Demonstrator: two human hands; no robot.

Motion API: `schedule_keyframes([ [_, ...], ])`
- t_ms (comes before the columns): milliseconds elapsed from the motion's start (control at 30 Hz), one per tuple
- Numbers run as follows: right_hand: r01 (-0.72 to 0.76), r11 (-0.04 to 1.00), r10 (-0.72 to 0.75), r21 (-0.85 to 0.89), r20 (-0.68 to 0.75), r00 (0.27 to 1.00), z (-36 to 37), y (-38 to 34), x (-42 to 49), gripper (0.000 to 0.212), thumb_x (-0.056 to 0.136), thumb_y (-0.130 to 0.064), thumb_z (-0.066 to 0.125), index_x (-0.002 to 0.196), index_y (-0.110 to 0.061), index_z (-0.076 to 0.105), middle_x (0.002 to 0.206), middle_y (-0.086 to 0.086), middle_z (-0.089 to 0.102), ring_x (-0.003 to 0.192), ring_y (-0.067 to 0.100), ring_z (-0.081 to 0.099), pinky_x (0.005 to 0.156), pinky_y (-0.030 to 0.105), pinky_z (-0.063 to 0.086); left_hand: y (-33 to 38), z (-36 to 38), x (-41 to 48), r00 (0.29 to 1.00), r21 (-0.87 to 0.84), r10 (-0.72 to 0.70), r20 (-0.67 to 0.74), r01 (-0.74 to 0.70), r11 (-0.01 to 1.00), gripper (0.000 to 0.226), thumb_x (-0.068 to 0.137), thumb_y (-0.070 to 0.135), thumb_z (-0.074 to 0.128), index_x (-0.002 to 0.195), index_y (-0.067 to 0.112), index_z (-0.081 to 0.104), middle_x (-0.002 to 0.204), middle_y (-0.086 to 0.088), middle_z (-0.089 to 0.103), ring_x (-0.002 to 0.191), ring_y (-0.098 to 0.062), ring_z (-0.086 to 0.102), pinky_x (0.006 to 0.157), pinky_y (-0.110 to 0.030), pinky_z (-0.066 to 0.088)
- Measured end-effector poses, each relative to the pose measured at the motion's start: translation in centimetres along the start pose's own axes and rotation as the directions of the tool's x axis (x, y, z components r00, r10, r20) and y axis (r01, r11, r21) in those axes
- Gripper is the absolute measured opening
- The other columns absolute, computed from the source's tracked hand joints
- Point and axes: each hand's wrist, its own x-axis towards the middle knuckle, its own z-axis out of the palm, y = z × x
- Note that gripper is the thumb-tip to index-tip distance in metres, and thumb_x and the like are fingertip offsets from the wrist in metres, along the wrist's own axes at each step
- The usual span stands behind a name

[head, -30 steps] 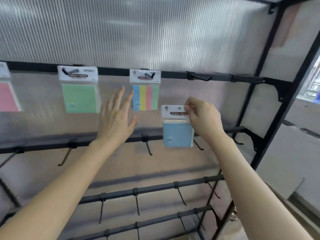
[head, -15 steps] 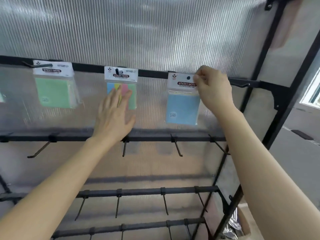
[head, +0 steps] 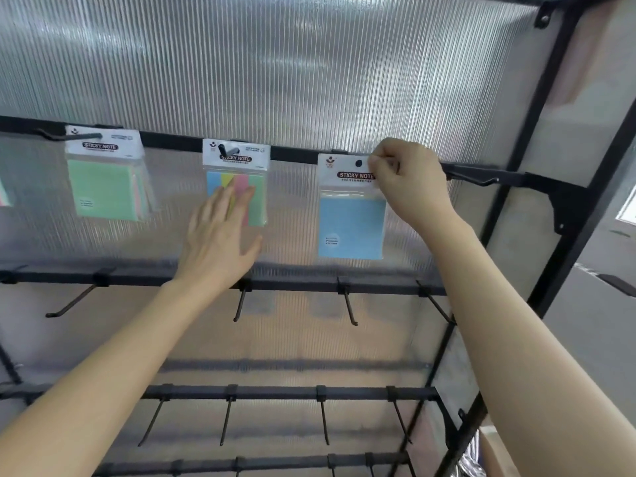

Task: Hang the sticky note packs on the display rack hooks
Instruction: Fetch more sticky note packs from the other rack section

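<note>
My right hand pinches the top right corner of a blue sticky note pack held up at the top rail of the black display rack. The pack's hang hole shows dark; whether a hook passes through it I cannot tell. My left hand is open, fingers straight, its fingertips over the lower part of a multicolour pack that hangs on a hook. A green pack hangs on the hook further left. A sliver of another pack shows at the left edge.
A bare hook juts from the top rail right of the blue pack. Lower rails carry several bare hooks. A ribbed translucent panel backs the rack. The black frame post stands at right, with a cardboard box below.
My right hand has lifted the blue pack from the second rail's height up to the top rail. My left hand has shifted slightly right, onto the multicolour pack. The view has panned right.
</note>
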Motion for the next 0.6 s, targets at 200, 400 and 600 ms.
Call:
schedule_keyframes([
  [200, -0.041, 0.997, 0.044, -0.065, 0.034, 0.998, 1.2, 0.7, 0.8, 0.015, 0.088, -0.017, 0.047, 0.076, -0.017, 0.055, 0.063, -0.003, 0.051, 0.059, 0.017, 0.044, 0.051, 0.026, 0.028, -0.9, 0.1, -0.1, 1.000, 0.007, -0.017, 0.003, 0.017, 1.000, 0.068, 0.087, 0.029, 0.057, 0.145, 0.011, 0.025, 0.153, -0.011, 0.019, 0.139, -0.031, 0.019, 0.111, -0.046, 0.015],
  [400, -0.079, 0.989, 0.089, -0.125, 0.075, 0.993, 3.2, 1.5, 2.5, 0.016, 0.089, -0.016, 0.045, 0.078, -0.017, 0.057, 0.073, 0.001, 0.066, 0.069, 0.020, 0.055, 0.051, 0.023, 0.031, -1.6, -0.2, -0.1, 1.000, 0.018, -0.028, 0.009, 0.027, 0.999, 0.068, 0.088, 0.029, 0.056, 0.145, 0.011, 0.024, 0.153, -0.012, 0.019, 0.138, -0.031, 0.020, 0.111, -0.047, 0.016],
  [600, -0.065, 0.929, 0.101, -0.363, 0.080, 0.992, 4.4, 2.0, 4.9, 0.019, 0.095, -0.021, 0.047, 0.102, -0.012, 0.062, 0.096, 0.007, 0.065, 0.090, 0.028, 0.056, 0.064, 0.030, 0.034, -1.9, -0.5, 0.1, 0.999, 0.017, -0.024, 0.023, 0.024, 1.000, 0.069, 0.089, 0.031, 0.055, 0.146, 0.013, 0.021, 0.154, -0.010, 0.017, 0.139, -0.030, 0.018, 0.111, -0.045, 0.015],
])
